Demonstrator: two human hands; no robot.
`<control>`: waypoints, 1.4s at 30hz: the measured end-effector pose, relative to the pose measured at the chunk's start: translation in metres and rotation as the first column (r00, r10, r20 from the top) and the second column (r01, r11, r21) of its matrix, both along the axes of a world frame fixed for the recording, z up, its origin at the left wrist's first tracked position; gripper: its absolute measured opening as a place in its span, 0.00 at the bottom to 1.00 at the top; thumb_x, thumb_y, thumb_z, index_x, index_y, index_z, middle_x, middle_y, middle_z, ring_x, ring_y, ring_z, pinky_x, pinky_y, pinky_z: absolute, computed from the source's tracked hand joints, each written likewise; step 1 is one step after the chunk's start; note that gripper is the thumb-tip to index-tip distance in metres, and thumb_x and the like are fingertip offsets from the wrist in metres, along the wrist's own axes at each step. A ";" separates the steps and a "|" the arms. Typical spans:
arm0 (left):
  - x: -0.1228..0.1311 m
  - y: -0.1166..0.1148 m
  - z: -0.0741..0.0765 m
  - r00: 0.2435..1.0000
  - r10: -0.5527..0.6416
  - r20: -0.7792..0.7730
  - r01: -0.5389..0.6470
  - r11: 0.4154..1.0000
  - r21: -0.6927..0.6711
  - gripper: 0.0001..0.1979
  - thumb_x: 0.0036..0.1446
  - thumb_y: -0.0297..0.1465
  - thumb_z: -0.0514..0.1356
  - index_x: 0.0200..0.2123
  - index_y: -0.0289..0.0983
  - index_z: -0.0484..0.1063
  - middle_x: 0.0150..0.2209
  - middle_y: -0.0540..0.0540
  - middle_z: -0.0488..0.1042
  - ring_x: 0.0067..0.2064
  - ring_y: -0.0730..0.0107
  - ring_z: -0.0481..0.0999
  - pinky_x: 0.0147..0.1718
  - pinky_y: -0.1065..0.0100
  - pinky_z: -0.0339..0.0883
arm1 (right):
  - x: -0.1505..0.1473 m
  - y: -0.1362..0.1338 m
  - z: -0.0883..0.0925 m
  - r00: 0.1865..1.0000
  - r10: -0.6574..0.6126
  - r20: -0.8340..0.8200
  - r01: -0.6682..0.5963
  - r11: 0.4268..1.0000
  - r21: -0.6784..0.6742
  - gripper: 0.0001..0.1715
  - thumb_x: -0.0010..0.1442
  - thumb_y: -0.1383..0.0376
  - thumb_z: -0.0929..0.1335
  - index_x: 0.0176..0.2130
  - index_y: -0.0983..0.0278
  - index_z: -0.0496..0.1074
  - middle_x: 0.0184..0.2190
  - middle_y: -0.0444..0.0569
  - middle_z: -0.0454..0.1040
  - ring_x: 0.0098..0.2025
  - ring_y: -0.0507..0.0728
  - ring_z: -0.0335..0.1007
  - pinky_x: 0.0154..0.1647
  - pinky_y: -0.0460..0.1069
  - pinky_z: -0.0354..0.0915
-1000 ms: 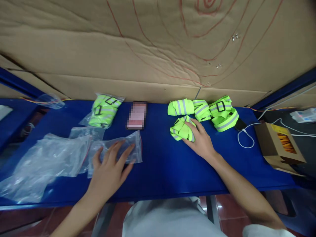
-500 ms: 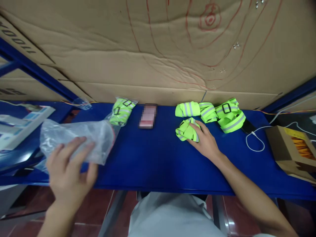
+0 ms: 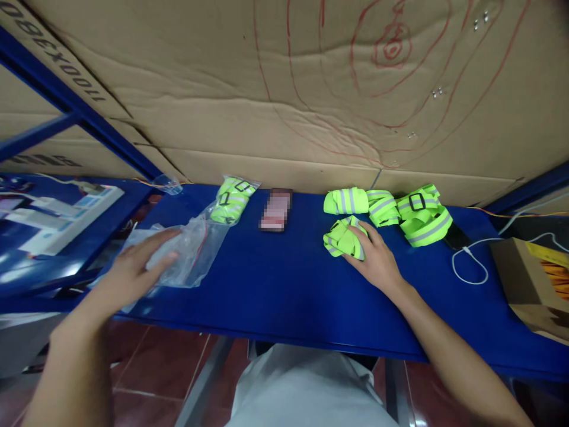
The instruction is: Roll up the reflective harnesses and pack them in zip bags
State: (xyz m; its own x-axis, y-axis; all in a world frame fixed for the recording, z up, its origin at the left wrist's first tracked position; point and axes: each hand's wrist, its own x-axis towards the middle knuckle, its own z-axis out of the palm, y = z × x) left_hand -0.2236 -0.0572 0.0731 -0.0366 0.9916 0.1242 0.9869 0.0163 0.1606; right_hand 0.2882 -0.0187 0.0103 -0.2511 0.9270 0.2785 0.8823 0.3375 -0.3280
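Neon-yellow strap bundle [image 3: 340, 238], striped with silver, sits right of centre in the frame on the blue worktop [image 3: 275, 290]. The right hand [image 3: 377, 256] has its grip partly closed around the bundle's right side, fingers curled over the top and thumb along the lower edge. The webbing looks light, soft and pliable, unlikely to break but apt to spring loose, since its folds are uneven and no tie shows. It would probably hold best pinched across its full width, with loose ends tucked under the fingers; a single loop would likely pull out.

At left of centre, the left hand [image 3: 137, 267] is over the clear plastic bags [image 3: 198, 252], its grip loosely open, thumb parted from the fingers; whether it touches or pinches any film, I cannot tell. Such bags should be very light, limp and slippery, easier to take by the edge with the red line.

Just behind the bundle stand a striped roll [image 3: 345, 201], a second roll [image 3: 383, 209] and a looser buckled strap [image 3: 424, 219]. Upper left of centre, a bagged strap [image 3: 232, 200] lies beside a blurred-out phone [image 3: 275, 210].
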 end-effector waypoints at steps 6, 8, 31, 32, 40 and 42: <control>0.020 0.023 -0.020 0.944 0.323 0.066 -0.328 0.940 0.091 0.38 0.68 0.56 0.50 0.73 0.41 0.56 0.75 0.29 0.51 0.75 0.32 0.48 0.63 0.21 0.41 | 0.001 0.001 -0.001 1.000 0.005 0.008 -0.005 1.000 -0.006 0.38 0.64 0.52 0.71 0.68 0.58 0.64 0.70 0.58 0.61 0.67 0.73 0.66 0.60 0.67 0.73; 0.022 0.028 -0.039 0.943 0.323 0.080 -0.314 0.944 -0.106 0.42 0.66 0.56 0.52 0.74 0.37 0.54 0.75 0.25 0.48 0.75 0.25 0.43 0.62 0.18 0.36 | 0.002 0.001 -0.002 1.000 0.006 0.008 -0.006 1.000 -0.007 0.38 0.64 0.52 0.71 0.68 0.58 0.63 0.70 0.58 0.61 0.67 0.73 0.66 0.59 0.67 0.74; 0.260 0.036 -0.071 0.081 -0.100 0.992 0.440 0.896 0.055 0.46 0.51 0.42 0.74 0.66 0.42 0.52 0.63 0.36 0.65 0.64 0.48 0.69 0.61 0.51 0.68 | -0.048 0.002 0.010 0.217 -0.535 -0.817 -0.326 0.749 -0.577 0.29 0.59 0.43 0.73 0.41 0.66 0.78 0.23 0.49 0.78 0.21 0.56 0.74 0.17 0.48 0.71; 0.256 0.037 -0.070 0.042 -0.050 0.998 0.462 0.886 0.025 0.49 0.49 0.40 0.75 0.67 0.43 0.50 0.62 0.37 0.67 0.62 0.49 0.71 0.60 0.51 0.69 | -0.046 0.003 0.010 0.195 -0.554 -0.809 -0.346 0.733 -0.586 0.28 0.59 0.43 0.73 0.40 0.66 0.78 0.22 0.48 0.77 0.20 0.56 0.72 0.16 0.48 0.70; 0.229 0.044 -0.057 -0.157 0.273 0.949 0.755 0.652 -0.063 0.42 0.45 0.32 0.78 0.63 0.44 0.68 0.64 0.37 0.71 0.58 0.49 0.77 0.54 0.54 0.71 | -0.032 -0.002 0.022 0.075 -0.645 -0.761 -0.474 0.648 -0.596 0.30 0.65 0.42 0.66 0.50 0.62 0.78 0.39 0.50 0.85 0.41 0.63 0.83 0.40 0.56 0.78; 0.219 0.049 -0.053 -0.191 0.320 0.928 0.824 0.566 -0.025 0.45 0.39 0.36 0.80 0.62 0.44 0.70 0.63 0.36 0.72 0.63 0.45 0.74 0.58 0.49 0.68 | -0.031 -0.002 0.023 0.125 -0.629 -0.767 -0.478 0.639 -0.602 0.33 0.66 0.41 0.63 0.53 0.62 0.76 0.46 0.53 0.84 0.50 0.66 0.82 0.49 0.59 0.76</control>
State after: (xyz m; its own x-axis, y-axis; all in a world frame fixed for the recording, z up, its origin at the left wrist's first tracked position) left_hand -0.0042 -0.0081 0.0199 0.7581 0.6435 -0.1053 -0.2605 0.4470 0.8558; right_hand 0.2575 -0.0206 0.0336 -0.2328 0.8737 -0.4271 -0.3363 -0.4844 -0.8077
